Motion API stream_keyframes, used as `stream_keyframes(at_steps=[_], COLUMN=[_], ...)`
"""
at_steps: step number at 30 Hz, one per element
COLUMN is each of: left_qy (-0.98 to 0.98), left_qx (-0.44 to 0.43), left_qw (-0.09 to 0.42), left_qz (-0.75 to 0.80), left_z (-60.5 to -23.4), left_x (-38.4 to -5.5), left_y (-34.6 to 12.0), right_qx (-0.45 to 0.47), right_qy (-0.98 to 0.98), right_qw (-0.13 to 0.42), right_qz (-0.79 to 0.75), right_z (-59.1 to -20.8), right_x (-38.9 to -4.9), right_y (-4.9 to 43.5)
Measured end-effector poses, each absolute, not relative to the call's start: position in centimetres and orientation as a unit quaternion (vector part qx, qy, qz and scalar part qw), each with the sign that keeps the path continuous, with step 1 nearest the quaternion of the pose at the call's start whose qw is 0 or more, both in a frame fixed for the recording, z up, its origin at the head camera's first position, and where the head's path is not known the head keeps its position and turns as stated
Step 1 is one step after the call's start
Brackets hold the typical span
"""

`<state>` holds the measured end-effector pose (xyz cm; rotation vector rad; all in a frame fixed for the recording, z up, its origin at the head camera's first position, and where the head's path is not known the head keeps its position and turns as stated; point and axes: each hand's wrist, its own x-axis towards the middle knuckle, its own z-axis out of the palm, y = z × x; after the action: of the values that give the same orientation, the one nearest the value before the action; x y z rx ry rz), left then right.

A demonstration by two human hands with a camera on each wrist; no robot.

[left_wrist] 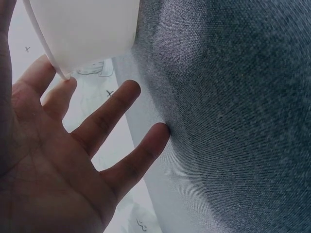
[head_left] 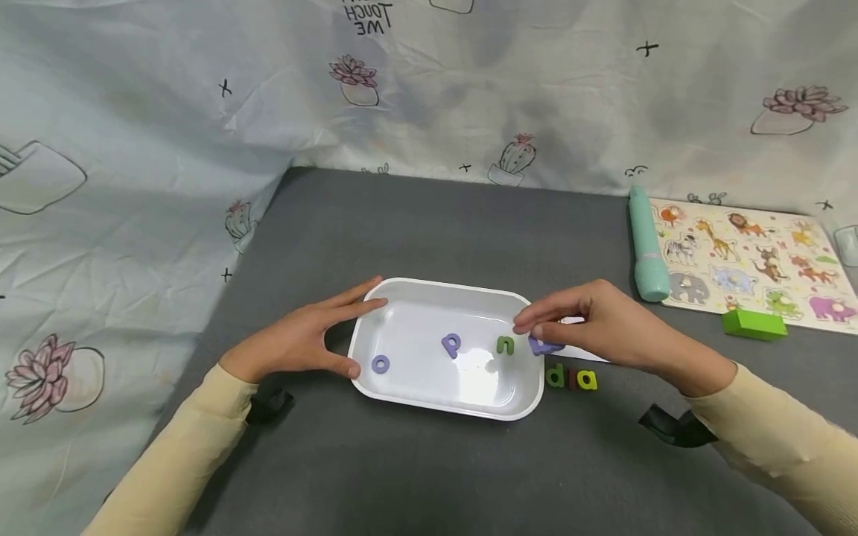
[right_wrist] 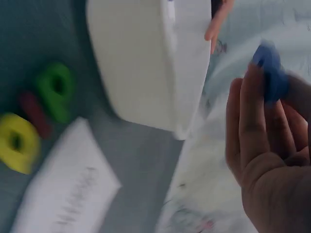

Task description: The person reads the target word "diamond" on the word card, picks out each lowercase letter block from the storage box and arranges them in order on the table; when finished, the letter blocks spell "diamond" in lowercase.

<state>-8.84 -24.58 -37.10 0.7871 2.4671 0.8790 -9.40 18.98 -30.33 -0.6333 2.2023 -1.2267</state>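
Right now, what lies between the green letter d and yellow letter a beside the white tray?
A slim dark-red letter lies between the green d and yellow a; head and right wrist views show it.

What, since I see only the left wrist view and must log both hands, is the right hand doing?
Observer: The right hand pinches a blue-purple piece.
Operator: I see the white tray only from outside; what lies inside?
Observer: Three letters: a purple ring-shaped one, another purple one and a green n.
Operator: Anything beside its far end from the left hand?
Observer: Yes, a green letter, a thin dark red piece and a yellow letter.
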Motion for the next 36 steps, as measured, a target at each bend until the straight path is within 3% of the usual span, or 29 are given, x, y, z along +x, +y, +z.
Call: stream_keyframes(at_steps=[11,19,28,32,36], left_qy=[0.879,0.877,0.881,0.882,0.883], left_qx=[0.282,0.289,0.291,0.291,0.292], left_qw=[0.208,0.203,0.194,0.191,0.189], left_qz=[0.324,0.325,0.319,0.318,0.315], left_z=[-37.4,-37.5,-37.7,-37.8,-37.9], left_x=[-8.7,-8.7,-8.8,-8.8,-8.7], left_y=[-24.7,-24.6,-24.5,-24.6,-24.5], right_qx=[-0.034,0.001,-0.080,-0.114,-0.123], right_qy=[0.628,0.446,0.343,0.335,0.446], right_qw=[0.348,0.410,0.458,0.451,0.421], right_qz=[-0.695,-0.795,-0.816,-0.819,-0.780], right_z=[-35.4,-37.4,-37.2,-37.6,-37.9], right_x=[-5.7,-3.9,-2.4,-2.1,-2.2], right_y=[26.3,29.0,30.8,31.1,31.5])
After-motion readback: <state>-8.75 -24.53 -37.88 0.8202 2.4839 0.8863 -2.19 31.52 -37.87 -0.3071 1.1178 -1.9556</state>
